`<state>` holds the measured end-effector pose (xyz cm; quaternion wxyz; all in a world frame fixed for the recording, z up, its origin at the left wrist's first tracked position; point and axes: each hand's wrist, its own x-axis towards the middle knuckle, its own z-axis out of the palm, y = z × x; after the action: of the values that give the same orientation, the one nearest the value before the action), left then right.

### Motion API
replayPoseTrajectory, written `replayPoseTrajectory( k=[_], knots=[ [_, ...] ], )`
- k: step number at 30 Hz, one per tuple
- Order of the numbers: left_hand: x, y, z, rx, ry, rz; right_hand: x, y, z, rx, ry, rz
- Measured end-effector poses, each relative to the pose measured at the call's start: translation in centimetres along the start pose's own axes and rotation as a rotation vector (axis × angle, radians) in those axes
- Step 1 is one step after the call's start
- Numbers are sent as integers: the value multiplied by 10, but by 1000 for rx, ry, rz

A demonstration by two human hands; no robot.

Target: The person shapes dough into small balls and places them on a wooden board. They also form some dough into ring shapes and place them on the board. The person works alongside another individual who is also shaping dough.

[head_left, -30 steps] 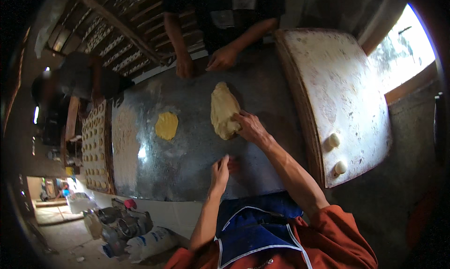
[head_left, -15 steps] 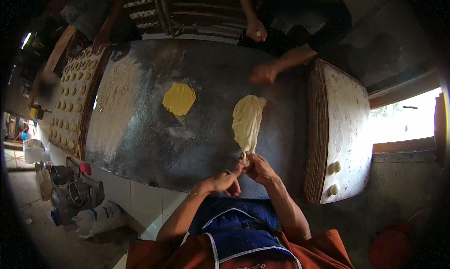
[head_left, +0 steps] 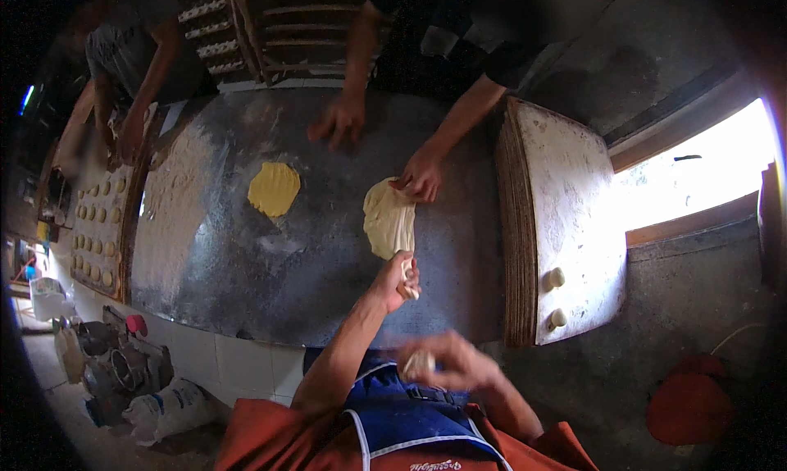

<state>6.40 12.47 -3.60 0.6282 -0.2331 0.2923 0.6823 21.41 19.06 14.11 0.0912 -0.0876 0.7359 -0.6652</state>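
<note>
A soft, pale lump of dough (head_left: 379, 222) lies on the dark worktable (head_left: 328, 266). My left hand (head_left: 393, 282) is closed round its narrow near end, and a bit of dough pokes out below the fingers. Close to my apron, my right hand (head_left: 459, 363) is smeared by motion, with a small dough piece (head_left: 419, 364) in its fingers, apart from the big lump. Across the table, a co-worker's hand (head_left: 421, 174) grips the lump's far edge. That person's other hand (head_left: 340, 122) hovers over the table, fingers spread.
Left of the dough sits a yellow, butter-like mass (head_left: 274, 189). A tray (head_left: 123, 250) with rows of dough pieces stands at the far left, by another person. At right rises a stack of boards (head_left: 566, 225), two dough balls (head_left: 557, 277) on top. Metal pots (head_left: 127, 368) stand lower left.
My hands have parted: the right has moved down toward me with a dough piece, while the left now holds the lump's end. The co-worker's hand has come onto the lump. The view has shifted.
</note>
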Motion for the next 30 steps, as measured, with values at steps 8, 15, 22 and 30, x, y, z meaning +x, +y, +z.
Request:
replayPoseTrajectory(
  k=[8, 15, 22, 30],
  knots=[
    [-33, -5, -32, 1490, 314, 248, 149, 174, -44, -244, 123, -26],
    [-138, -10, 52, 1723, -331, 1013, 161, 168, -4, -348, 100, -230],
    [-122, -26, -122, 1748, 276, 1265, -44, 210, 10, -705, 452, -82],
    [-52, 33, -89, 1638, 913, 1408, 29, 217, -11, -1558, 916, 10]
  ],
)
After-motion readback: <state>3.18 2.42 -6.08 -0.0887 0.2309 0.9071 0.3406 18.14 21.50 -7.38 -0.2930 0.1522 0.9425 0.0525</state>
